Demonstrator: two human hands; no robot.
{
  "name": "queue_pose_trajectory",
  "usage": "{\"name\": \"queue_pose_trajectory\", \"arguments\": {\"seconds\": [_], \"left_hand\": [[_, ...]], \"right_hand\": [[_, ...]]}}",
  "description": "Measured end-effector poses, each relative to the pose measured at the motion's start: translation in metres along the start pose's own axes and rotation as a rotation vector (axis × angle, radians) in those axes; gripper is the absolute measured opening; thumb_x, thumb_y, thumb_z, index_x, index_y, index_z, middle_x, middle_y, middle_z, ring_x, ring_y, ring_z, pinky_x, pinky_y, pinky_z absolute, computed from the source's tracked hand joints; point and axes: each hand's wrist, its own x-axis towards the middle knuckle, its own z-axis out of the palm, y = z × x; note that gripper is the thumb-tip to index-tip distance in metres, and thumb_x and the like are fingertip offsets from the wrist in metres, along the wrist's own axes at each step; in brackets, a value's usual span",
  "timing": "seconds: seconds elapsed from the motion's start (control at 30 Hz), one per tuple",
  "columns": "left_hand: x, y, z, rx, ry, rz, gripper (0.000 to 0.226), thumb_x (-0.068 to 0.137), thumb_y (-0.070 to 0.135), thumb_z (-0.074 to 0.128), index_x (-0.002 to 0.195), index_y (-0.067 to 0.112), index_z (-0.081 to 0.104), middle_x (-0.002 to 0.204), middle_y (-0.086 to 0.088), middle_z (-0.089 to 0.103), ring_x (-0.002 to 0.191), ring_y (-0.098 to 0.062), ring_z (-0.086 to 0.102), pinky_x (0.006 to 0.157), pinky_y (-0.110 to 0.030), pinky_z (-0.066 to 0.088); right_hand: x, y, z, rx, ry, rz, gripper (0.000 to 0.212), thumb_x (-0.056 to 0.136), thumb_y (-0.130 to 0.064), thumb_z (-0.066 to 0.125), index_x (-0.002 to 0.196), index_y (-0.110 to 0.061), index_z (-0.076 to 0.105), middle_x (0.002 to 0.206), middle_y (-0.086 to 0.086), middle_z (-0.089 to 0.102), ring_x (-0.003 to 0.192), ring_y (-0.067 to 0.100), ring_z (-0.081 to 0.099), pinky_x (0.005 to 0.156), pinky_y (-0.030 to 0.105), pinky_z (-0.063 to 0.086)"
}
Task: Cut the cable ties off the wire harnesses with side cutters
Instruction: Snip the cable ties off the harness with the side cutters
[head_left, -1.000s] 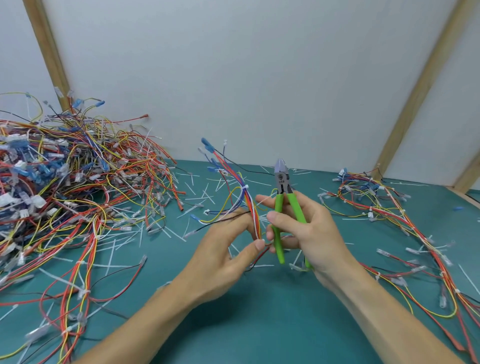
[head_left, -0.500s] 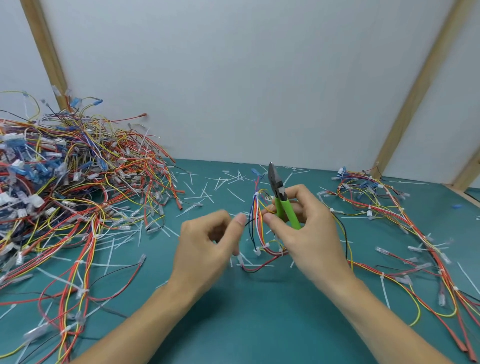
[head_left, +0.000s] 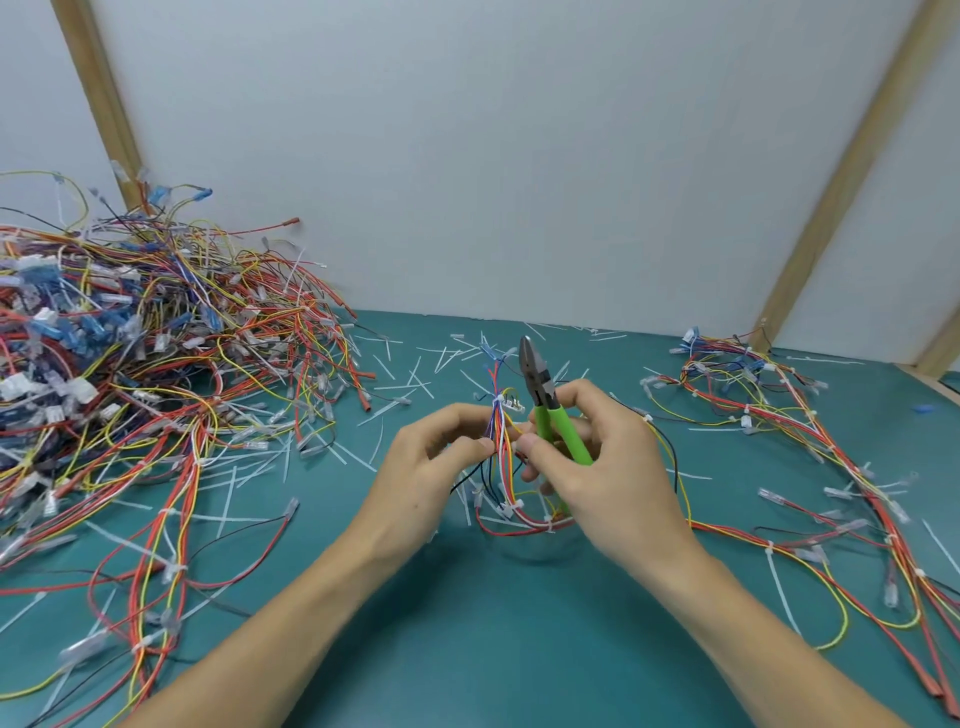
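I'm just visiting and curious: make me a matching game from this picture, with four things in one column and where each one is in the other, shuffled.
Things:
1. side cutters
2. big tangled wire heap
3. small wire bundle
4. spread-out wires

Places:
A. far left of the table
B. between both hands, pinched by the left hand
C. right side of the table
D. in the right hand, tip pointing up

Pairs: 1-D, 2-A, 3-B, 4-C

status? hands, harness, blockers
Left hand pinches harness. Right hand grips side cutters, tips up, off white tie. Nothing blocking.
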Motion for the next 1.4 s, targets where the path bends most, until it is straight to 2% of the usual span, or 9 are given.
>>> {"name": "queue_pose_trajectory", "arguments": {"seconds": [0.03,0.13,0.27,0.37,0.63,0.83,1.03,1.23,1.4], "left_hand": [[0.0,0.0,0.001,-0.02,-0.005,-0.002,0.026,0.083,0.021,0.059,0.103,0.012,0.072,0.1,0.004,0.077,0.093,-0.003,0.066,0.08,-0.014,0.046],[-0.001,-0.004,0.006,0.023,0.067,-0.039,0.028,0.08,0.038,0.074,0.096,0.016,0.071,0.098,-0.002,0.075,0.086,-0.014,0.066,0.077,-0.033,0.049],[0.001,-0.009,0.011,0.047,0.157,-0.033,0.015,0.083,0.011,0.081,0.085,0.01,0.066,0.084,-0.006,0.075,0.052,0.005,0.049,0.054,-0.008,0.037],[0.001,-0.011,0.007,0.102,0.174,-0.016,0.017,0.081,0.001,0.076,0.081,0.015,0.067,0.073,0.003,0.069,0.049,0.006,0.048,0.054,-0.005,0.037],[-0.003,-0.006,0.004,0.28,-0.059,0.049,0.011,0.073,0.021,0.067,0.069,0.032,0.066,0.066,0.01,0.066,0.065,-0.001,0.052,0.068,-0.011,0.038],[0.002,-0.007,-0.007,-0.036,-0.085,-0.033,0.003,0.08,0.022,0.075,0.082,0.021,0.075,0.079,0.001,0.073,0.071,-0.007,0.061,0.067,-0.013,0.044],[0.011,-0.015,-0.015,-0.332,0.056,-0.138,0.027,0.083,0.029,0.067,0.105,0.016,0.074,0.098,-0.005,0.078,0.078,-0.009,0.067,0.074,-0.015,0.052],[0.011,-0.015,-0.014,-0.354,-0.003,-0.144,0.039,0.09,0.025,0.062,0.124,0.006,0.062,0.113,-0.015,0.075,0.094,-0.021,0.074,0.093,-0.029,0.056],[0.007,-0.01,-0.008,-0.253,-0.059,-0.109,0.021,0.101,0.012,0.051,0.118,0.001,0.056,0.105,-0.009,0.077,0.091,-0.019,0.076,0.076,-0.018,0.054]], "right_hand": [[0.0,0.0,0.0,-0.001,0.007,-0.005,0.023,0.093,-0.015,0.074,0.091,-0.032,0.059,0.079,-0.009,0.076,0.066,0.015,0.075,0.064,0.043,0.062],[0.002,0.002,-0.001,-0.01,0.014,-0.012,0.027,0.09,-0.015,0.078,0.093,-0.033,0.058,0.086,-0.008,0.076,0.07,0.014,0.075,0.06,0.029,0.059],[0.002,0.007,0.0,-0.113,0.008,-0.03,0.034,0.086,-0.01,0.078,0.095,-0.034,0.055,0.086,-0.013,0.075,0.073,0.01,0.074,0.067,0.026,0.058],[0.004,0.008,-0.001,-0.156,0.139,-0.102,0.032,0.085,-0.01,0.08,0.091,-0.031,0.056,0.088,-0.018,0.073,0.081,0.007,0.073,0.073,0.017,0.055],[0.007,0.002,-0.009,0.008,0.366,-0.144,0.033,0.087,-0.004,0.079,0.093,-0.027,0.058,0.088,-0.011,0.075,0.08,0.006,0.073,0.073,0.012,0.053],[0.014,0.005,-0.015,0.155,0.196,0.084,0.021,0.09,0.0,0.074,0.099,-0.013,0.061,0.094,-0.004,0.079,0.071,0.016,0.074,0.065,0.033,0.062],[0.018,0.0,-0.027,0.583,0.0,0.27,0.017,0.094,-0.001,0.066,0.107,-0.012,0.067,0.098,0.007,0.077,0.07,0.021,0.068,0.059,0.04,0.062],[0.004,0.001,-0.005,-0.006,-0.098,-0.048,0.02,0.088,-0.009,0.078,0.097,-0.022,0.066,0.099,-0.017,0.078,0.077,0.003,0.071,0.075,0.026,0.058],[-0.002,0.011,0.003,-0.335,0.011,-0.073,0.028,0.083,-0.045,0.079,0.101,-0.033,0.06,0.092,-0.016,0.075,0.081,0.013,0.07,0.071,0.042,0.059]]}}
